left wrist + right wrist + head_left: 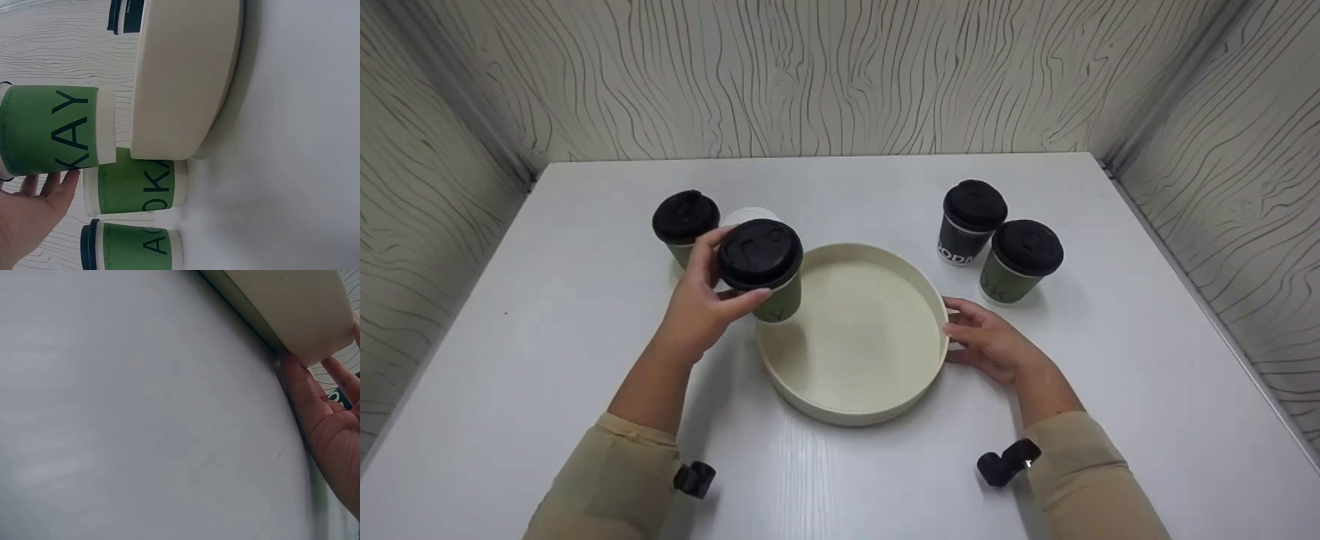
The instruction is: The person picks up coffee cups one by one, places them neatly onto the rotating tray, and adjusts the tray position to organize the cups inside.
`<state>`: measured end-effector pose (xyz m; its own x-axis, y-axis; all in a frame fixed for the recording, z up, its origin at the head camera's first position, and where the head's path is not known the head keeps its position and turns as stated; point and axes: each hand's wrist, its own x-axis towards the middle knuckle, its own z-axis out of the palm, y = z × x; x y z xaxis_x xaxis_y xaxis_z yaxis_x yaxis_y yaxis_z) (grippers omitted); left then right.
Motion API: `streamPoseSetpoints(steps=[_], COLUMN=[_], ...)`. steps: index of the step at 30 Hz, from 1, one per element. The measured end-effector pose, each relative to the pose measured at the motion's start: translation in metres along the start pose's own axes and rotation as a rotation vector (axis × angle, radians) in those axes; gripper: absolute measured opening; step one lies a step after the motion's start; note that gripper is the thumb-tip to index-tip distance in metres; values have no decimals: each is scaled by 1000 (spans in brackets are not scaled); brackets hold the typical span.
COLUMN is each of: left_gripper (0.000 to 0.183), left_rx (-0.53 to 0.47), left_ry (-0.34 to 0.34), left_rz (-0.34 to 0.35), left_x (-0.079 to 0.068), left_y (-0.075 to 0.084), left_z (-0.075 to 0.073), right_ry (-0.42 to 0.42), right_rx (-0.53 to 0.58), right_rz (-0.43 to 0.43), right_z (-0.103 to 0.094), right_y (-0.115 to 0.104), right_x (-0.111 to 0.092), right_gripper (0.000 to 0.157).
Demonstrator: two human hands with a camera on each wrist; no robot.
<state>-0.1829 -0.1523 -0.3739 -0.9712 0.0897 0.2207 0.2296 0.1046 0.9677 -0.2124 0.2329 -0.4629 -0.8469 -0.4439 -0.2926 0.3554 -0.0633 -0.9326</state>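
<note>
My left hand (701, 300) grips a green paper coffee cup (780, 300) with a black lid. The cup is upright, raised over the left edge of a round cream tray (855, 337). In the left wrist view, this cup's side (73, 129) reads "KAY" and its base is off the table. The fingertips of my right hand (990, 341) touch the tray's right outer wall. From the right wrist view, the fingers (304, 382) look fairly straight against the tray wall (315, 320), low by the table.
Left of the tray stands a green cup with a black lid (686, 217). Beside it, a white-topped cup (750, 215) is mostly hidden behind the held cup. Back right, a black cup (971, 217) and another green cup (1020, 259) stand close together. Patterned panels (825, 82) surround the white table.
</note>
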Motion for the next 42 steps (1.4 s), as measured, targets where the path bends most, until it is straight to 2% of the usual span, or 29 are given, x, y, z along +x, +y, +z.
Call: streamPoseSetpoints(steps=[11,18,25,28,36,42], left_gripper=[77,79,81,83,82,83], left_rx=[16,39,79,99,134,124], left_ry=[-20,-18,-38,-32,-37,-60], left_rz=[-32,-40,-91,-92,-63,-61], left_x=[-2,-4,-7,-7,-8,-8], left_y=[-10,-22,-24,-32,-37,-39], left_z=[11,15,18,18,20,20], right_ry=[8,14,16,17,24,28], right_rx=[2,-5,-3,-8,-8,-7], right_rz=[5,8,13,18,16,18], right_z=[1,1,0,-1,0,0], right_y=[0,-1,0,1,0,0], right_x=[1,0,1,2,1,1], right_gripper=[58,59,58,59,60,61])
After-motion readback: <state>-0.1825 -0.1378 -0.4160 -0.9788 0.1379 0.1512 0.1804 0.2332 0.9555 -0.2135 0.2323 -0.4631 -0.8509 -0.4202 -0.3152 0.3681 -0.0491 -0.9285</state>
